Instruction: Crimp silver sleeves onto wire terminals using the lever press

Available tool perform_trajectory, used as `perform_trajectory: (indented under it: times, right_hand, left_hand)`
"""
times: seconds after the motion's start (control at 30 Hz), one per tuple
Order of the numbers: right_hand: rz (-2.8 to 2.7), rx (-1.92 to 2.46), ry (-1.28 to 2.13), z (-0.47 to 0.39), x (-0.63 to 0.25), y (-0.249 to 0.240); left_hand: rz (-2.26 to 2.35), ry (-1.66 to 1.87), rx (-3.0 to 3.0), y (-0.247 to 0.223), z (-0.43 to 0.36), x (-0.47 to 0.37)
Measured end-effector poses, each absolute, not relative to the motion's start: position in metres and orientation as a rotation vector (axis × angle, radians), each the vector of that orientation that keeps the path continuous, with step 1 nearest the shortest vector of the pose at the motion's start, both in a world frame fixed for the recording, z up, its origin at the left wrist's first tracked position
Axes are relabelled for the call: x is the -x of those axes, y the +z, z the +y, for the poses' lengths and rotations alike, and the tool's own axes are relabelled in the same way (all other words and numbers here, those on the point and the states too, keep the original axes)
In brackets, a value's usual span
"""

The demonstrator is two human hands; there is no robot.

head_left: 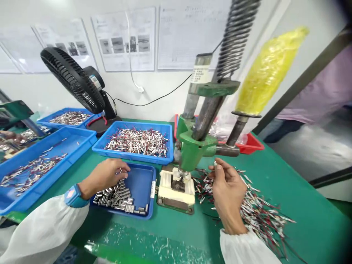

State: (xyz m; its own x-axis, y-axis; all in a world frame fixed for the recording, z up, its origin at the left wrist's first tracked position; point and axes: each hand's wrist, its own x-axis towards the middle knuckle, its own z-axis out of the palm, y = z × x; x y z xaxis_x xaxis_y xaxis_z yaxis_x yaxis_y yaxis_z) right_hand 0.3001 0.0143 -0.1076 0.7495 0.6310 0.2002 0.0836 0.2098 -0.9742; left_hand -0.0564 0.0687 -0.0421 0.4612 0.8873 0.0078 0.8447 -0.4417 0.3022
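My left hand [108, 176], with a blue watch on its wrist, hovers over a small blue tray [140, 183] of short metal cylinders [121, 198]. Its fingers curl toward the thumb; what they hold, if anything, is too small to make out. Between thumb and fingertips my right hand [228, 187] pinches a small whitish part [215, 164], mostly hidden by the fingers. Beneath and beside that hand lies a loose pile of thin wired parts [261, 212] with red and black leads. A green hand press [192, 146] stands between my hands, its ram over a cream-coloured fixture [176, 187].
The press's lever has a yellow-wrapped grip [269, 73]. Behind the small tray sits a blue bin [132, 157] full of wired parts; another long blue bin [79, 146] is at left. A black fan [74, 80] and red bin [251, 143] stand farther back. A person in pink [321, 88] is at right.
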Motion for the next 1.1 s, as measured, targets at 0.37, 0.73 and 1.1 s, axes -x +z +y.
perform_trajectory:
  times: [0.37, 0.73, 1.1]
  right_hand:
    - [-0.892, 1.326, 0.253, -0.050, -0.215, -0.093]
    - [-0.943, 1.418, 0.529, -0.041, -0.206, -0.110]
    - [-1.049, 1.534, 0.522, -0.035, -0.218, -0.113]
  left_hand:
    - [1.327, 0.568, -2.501, -0.076, 0.061, 0.029]
    - [1.004, 1.171, -1.727, -0.065, 0.028, -0.035]
    - [0.823, 1.051, -1.716, -0.055, 0.037, -0.092]
